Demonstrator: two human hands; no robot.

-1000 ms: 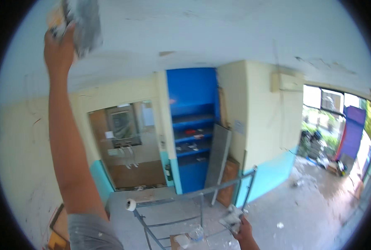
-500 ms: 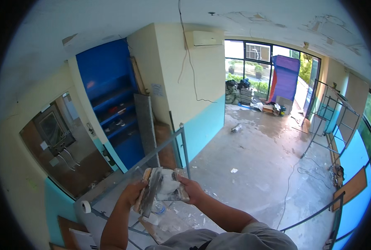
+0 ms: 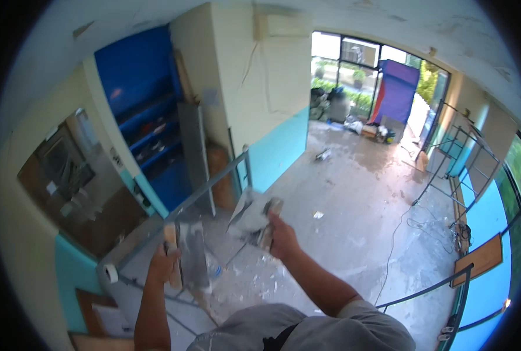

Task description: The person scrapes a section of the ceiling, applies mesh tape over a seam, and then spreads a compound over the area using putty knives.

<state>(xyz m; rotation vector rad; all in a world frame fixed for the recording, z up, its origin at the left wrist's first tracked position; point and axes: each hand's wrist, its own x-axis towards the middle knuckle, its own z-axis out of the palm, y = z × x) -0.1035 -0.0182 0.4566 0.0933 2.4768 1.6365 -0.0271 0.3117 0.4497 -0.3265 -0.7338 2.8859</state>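
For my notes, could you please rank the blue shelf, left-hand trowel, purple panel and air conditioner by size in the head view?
Blue shelf
Trowel in left hand and purple panel, too alike to rank
Air conditioner

Renovation site: scaffold (image 3: 439, 168), littered floor (image 3: 354, 234)

Loose grey shirt (image 3: 336, 330) — creased, short-sleeved; black strap (image 3: 280, 340)

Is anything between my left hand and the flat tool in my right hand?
Only the grey-bladed trowel gripped in your left hand, on the side toward the flat tool in your right hand. Beyond it, nothing visible fills the gap.
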